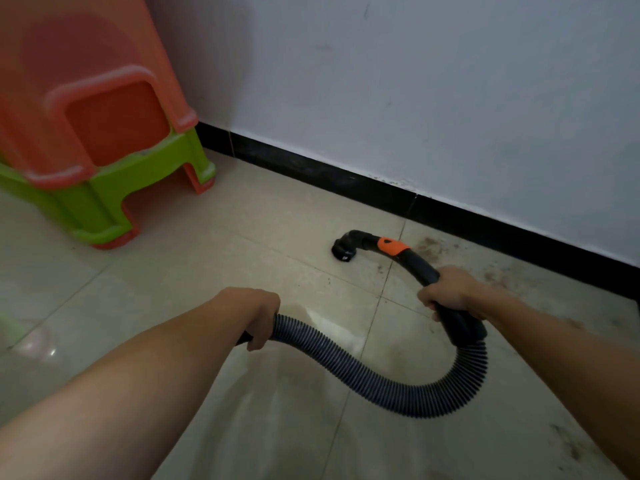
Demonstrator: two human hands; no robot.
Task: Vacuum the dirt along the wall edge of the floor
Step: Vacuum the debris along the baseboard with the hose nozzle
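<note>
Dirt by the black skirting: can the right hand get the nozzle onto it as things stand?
Probably yes. The right hand grips the wand, the nozzle is down on the tile just left of the dirt, and nothing lies between them.

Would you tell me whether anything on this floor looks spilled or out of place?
Yes: brown dirt is scattered beside the black baseboard, just right of the vacuum nozzle, not yet vacuumed.

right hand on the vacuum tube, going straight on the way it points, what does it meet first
Likely the brush nozzle on the floor, left of the right hand; depth is unclear.
</note>
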